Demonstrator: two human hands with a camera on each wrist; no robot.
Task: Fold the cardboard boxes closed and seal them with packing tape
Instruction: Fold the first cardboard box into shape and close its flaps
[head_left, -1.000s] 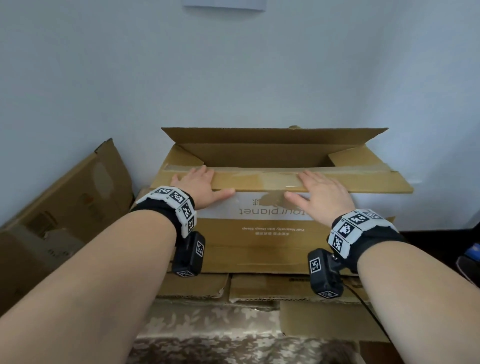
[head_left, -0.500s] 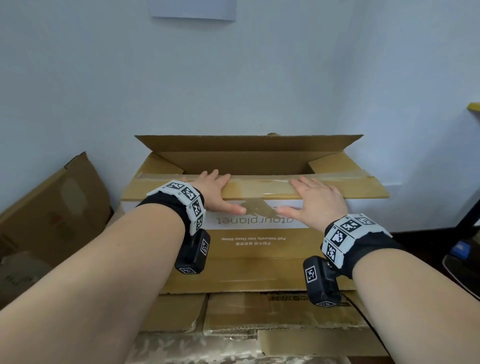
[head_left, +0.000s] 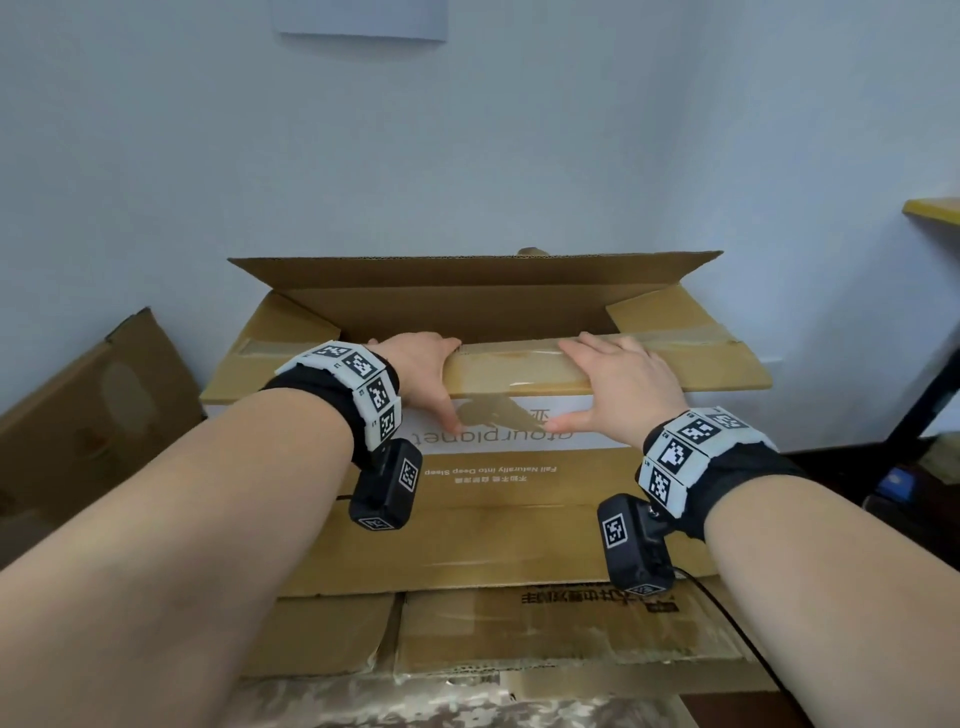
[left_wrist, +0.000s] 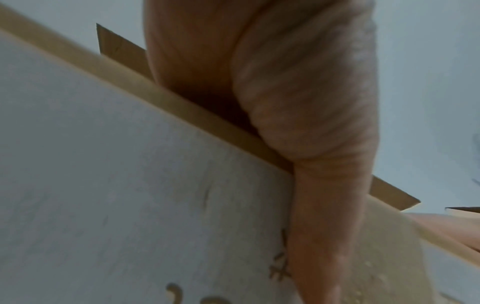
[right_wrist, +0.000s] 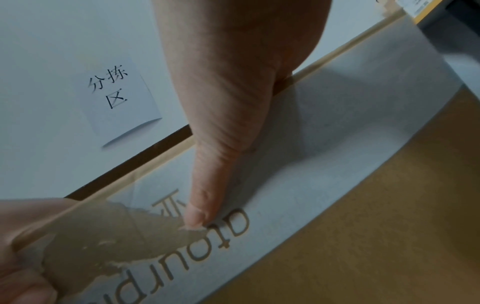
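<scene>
— Where do we have the cardboard box (head_left: 519, 525)?

— On a stack of flattened cartons (head_left: 545, 634) against the wall (head_left: 467, 145), far flap upright.

— And our grips?

— Our left hand (head_left: 421, 374) and right hand (head_left: 618, 387) each grasp the near flap (head_left: 519, 371), fingers over its top, thumbs on the box's white printed front.

box (head_left: 519, 535): matt brown corrugated cardboard
front flap (head_left: 519, 371): cardboard under glossy clear tape
label band (right_wrist: 324, 144): smooth white paper, torn patch
wall (head_left: 467, 145): matt, seemingly painted
wrist bands (head_left: 696, 447): black cloth
</scene>
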